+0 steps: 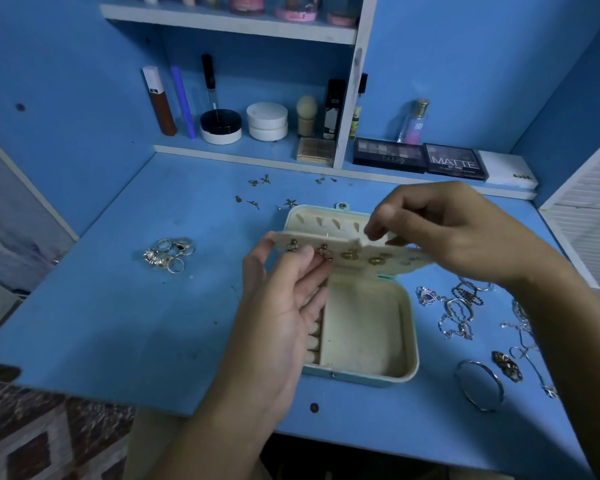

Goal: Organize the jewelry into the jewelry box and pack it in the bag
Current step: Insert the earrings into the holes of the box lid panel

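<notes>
A small pale-blue jewelry box with a cream lining lies open in the middle of the blue desk. Its cream earring panel is lifted over the box and carries several gold earrings. My left hand holds the panel's left end, its fingertips pinching at an earring under the panel. My right hand grips the panel's upper right edge between thumb and fingers. A heap of rings lies left of the box. Loose gold earrings are scattered behind it. Silver necklaces and chains lie to the right.
A silver bangle and a dark brooch lie near the desk's right front. Makeup palettes, jars and bottles stand on the low shelf at the back. A patterned rug shows below the desk's front edge. No bag is in view.
</notes>
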